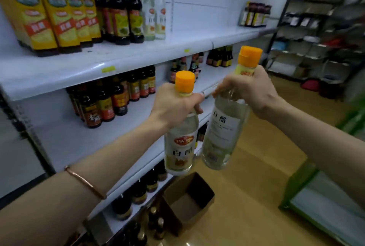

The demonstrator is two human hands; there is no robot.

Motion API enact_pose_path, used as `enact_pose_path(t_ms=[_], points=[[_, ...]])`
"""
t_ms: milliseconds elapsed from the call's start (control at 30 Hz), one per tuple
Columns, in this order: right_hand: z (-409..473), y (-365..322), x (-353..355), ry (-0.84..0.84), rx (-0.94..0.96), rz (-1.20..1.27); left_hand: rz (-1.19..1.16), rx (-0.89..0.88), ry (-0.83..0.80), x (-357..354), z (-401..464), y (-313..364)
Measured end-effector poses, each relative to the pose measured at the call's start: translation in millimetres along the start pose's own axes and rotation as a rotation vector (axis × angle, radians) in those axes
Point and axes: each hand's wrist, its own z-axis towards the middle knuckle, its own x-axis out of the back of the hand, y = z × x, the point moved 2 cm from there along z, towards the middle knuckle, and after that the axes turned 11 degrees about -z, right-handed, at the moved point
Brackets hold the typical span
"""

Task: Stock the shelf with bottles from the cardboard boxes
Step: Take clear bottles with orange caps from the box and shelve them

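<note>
While both arms are raised in front of the white shelf unit [59,75], each hand grips one clear bottle by the neck, just under an orange cap. The left hand [173,103] has its fingers curled tight round the neck of the left bottle [180,147], which hangs roughly upright with its front label toward the viewer. The right hand [250,89] is wrapped the same way round the neck of the right bottle [223,133], which tilts, cap leaning away from the shelf unit and base swung toward the left bottle. The two bottles hang side by side just off the front edge of the shelf unit, level with its middle boards; whether they touch cannot be told. A thin copper-coloured bangle [85,182] sits on the left forearm.

On the top board of the shelf unit, two matching clear bottles with orange caps [156,8] stand at the end of a row of dark sauce bottles [126,14] and yellow-labelled packs [49,18]; the board beside them is bare white. More dark bottles fill the lower boards. On the wooden floor at the foot of the shelf unit, directly below the held bottles, an open cardboard box [189,200] stands with its flaps up
</note>
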Motion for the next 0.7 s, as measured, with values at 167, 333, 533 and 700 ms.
enact_pose_path(t_ms=[167,333,533,700], points=[[25,29,66,0.039,-0.025,-0.047,-0.051,-0.003,-0.073,-70,55,23],[62,66,132,0.103,-0.064,-0.032,-0.059,-0.003,-0.117,-134,113,40],[112,106,191,0.132,-0.075,-0.042,-0.121,0.021,-0.089,-190,177,47],[162,132,213,0.091,-0.077,0.019,-0.101,0.035,-0.074,-214,229,43]])
